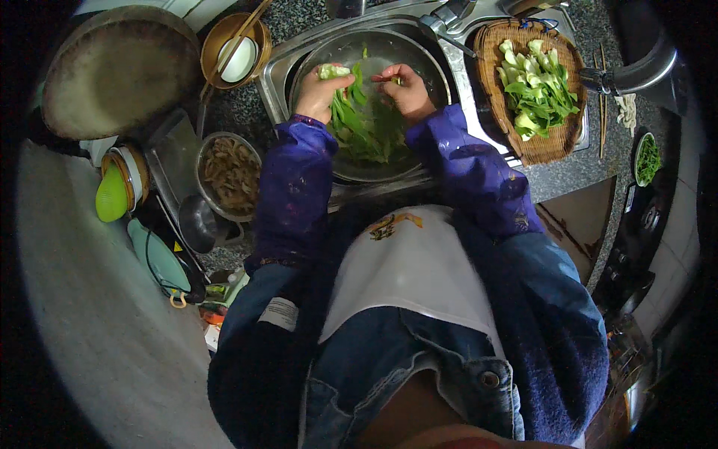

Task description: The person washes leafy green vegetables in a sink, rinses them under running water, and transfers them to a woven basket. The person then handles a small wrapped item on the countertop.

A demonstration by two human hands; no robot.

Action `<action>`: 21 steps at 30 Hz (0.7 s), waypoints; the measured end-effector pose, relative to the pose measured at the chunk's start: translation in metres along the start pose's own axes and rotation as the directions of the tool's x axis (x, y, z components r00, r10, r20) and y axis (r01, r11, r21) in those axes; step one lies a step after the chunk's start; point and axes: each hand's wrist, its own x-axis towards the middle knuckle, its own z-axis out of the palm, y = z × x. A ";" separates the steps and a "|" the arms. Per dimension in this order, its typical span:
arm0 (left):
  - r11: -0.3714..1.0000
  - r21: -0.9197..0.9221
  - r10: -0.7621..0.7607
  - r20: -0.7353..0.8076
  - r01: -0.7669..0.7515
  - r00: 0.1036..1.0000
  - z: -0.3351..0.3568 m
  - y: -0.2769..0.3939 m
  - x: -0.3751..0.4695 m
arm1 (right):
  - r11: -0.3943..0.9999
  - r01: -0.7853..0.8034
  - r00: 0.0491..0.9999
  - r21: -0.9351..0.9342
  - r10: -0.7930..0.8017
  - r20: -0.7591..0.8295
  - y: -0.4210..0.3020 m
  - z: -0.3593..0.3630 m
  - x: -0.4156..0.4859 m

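My left hand (318,94) grips a bok choy (335,71) by its pale base. Its green leaves hang down into a large round metal basin (443,67) set in the sink. Across from it, my right hand (408,94) is curled with thumb and fingers together over the basin. A small yellowish-green bit shows between those fingers, and something reddish is at their tips; what it is I cannot tell. More leafy greens (370,147) lie low in the basin, partly in shadow. Purple sleeve covers reach to both wrists.
Right of the basin, a woven bamboo basket (488,84) holds bok choy (533,84). The faucet (446,22) juts over the sink's back edge. At left are a metal bowl of brown sliced food (230,174), nested bowls with chopsticks (238,62) and a large pan (120,78). Chopped greens (649,160) stand far right.
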 end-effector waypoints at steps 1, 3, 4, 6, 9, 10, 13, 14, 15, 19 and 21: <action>0.997 -0.054 -0.047 0.011 0.048 0.999 -0.001 0.000 -0.004 | 0.988 -0.041 0.999 0.146 0.043 -0.011 -0.016 0.014 -0.008; 0.996 -0.086 -0.016 0.055 0.021 0.998 0.005 -0.006 -0.006 | 0.999 -0.033 0.999 0.030 0.032 0.041 -0.014 0.017 -0.008; 0.997 -0.071 -0.003 0.069 0.008 0.998 0.008 -0.013 -0.005 | 0.997 -0.015 0.998 -0.082 0.020 0.060 -0.004 0.014 -0.006; 0.991 -0.123 -0.038 0.063 0.046 0.997 0.016 -0.019 -0.010 | 0.982 -0.012 0.997 -0.191 0.026 0.067 0.003 0.014 -0.009; 0.991 -0.123 -0.046 0.058 0.053 0.997 0.011 -0.030 -0.010 | 0.851 -0.109 0.992 -0.514 0.059 -0.111 -0.016 0.007 -0.017; 0.977 -0.190 -0.081 0.061 0.091 0.995 0.008 -0.033 -0.007 | 0.795 0.009 0.978 -0.606 -0.133 -0.161 -0.008 0.000 -0.016; 0.977 0.211 0.007 -0.134 0.021 0.991 -0.004 -0.034 0.010 | 0.627 -0.114 0.984 -0.770 -0.034 -0.173 -0.025 -0.020 -0.011; 0.983 0.180 0.063 -0.201 -0.026 0.978 -0.009 -0.041 0.021 | 0.605 -0.157 0.962 -0.781 -0.084 -0.259 -0.022 -0.021 -0.012; 0.963 0.259 0.136 -0.250 -0.069 0.959 -0.008 -0.037 0.024 | 0.554 -0.152 0.976 -0.818 -0.047 -0.213 -0.021 -0.024 -0.013; 0.661 0.717 0.501 -0.201 -0.222 0.842 -0.010 -0.038 0.052 | 0.316 -0.087 0.996 -0.945 0.028 -0.082 -0.013 -0.026 -0.016; 0.595 0.760 0.452 -0.049 -0.261 0.890 0.010 -0.036 0.061 | 0.231 -0.115 0.993 -0.966 0.010 -0.116 0.002 -0.028 -0.015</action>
